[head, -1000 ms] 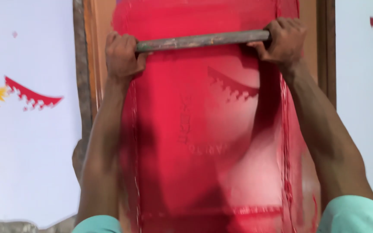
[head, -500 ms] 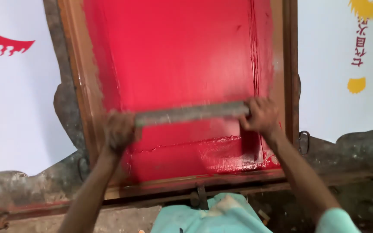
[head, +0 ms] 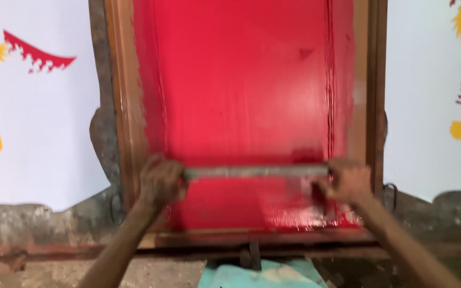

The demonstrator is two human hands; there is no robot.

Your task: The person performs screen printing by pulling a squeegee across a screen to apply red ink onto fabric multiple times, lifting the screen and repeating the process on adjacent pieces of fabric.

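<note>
A long grey squeegee bar (head: pixel 256 172) is held across the lower part of a red-inked printing screen (head: pixel 241 90), which is stretched in a brown wooden frame (head: pixel 124 106). The left hand (head: pixel 159 182) is closed around the bar's left end, and the right hand (head: pixel 348 181) is closed around its right end; both grips are wrapped tightly on the bar, with nothing else held. The bar lies nearly level, just above the frame's near rail, and a wetter, glossier pool of red ink (head: pixel 305 210) is seen below it toward the right side. The frame rests on a worn, stained bench (head: pixel 38 229). White printed sheets with red and yellow motifs are laid to the left (head: pixel 33 106) and to the right (head: pixel 433 96) of the frame.

For the stroke in hand to be done well, it is judged that equal pressure should be kept at both ends, so that the blade stays square to the frame's sides and the ink is spread in an even film. The bar is best kept at a steady tilt and moved in one unbroken pass. The pooled ink at the right should be gathered by the blade rather than left behind, since streaks could otherwise be expected.
</note>
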